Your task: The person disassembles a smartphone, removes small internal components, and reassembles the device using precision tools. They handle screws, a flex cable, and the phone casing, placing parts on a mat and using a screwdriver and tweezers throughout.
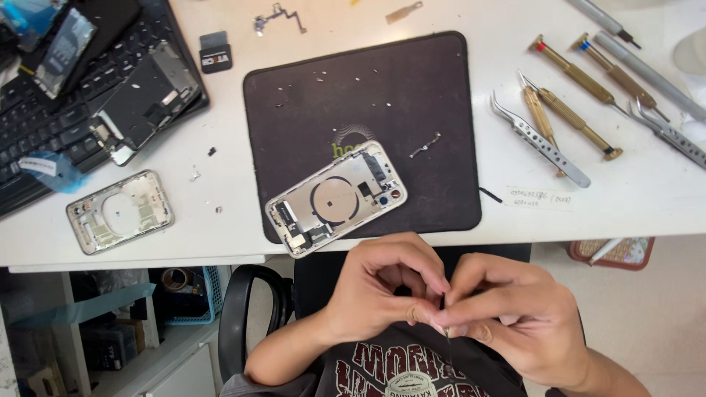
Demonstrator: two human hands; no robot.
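Observation:
My left hand [382, 287] and my right hand [507, 312] meet in front of my chest, below the table edge. Their fingertips pinch a thin dark strip-like part [446, 337] that hangs down between them; it is too small to identify. An opened phone housing [337, 197] with a round coil lies tilted on the dark work mat [412, 88], just above my hands. A small metal bracket [425, 145] and several tiny screws lie loose on the mat.
A second empty phone frame [120, 211] lies at the left on the white table [632, 195]. A keyboard [44, 117] with phone parts on it fills the back left. Brass-handled screwdrivers [573, 73] and tweezers [540, 141] lie at the right. A chair armrest [246, 309] is under the table.

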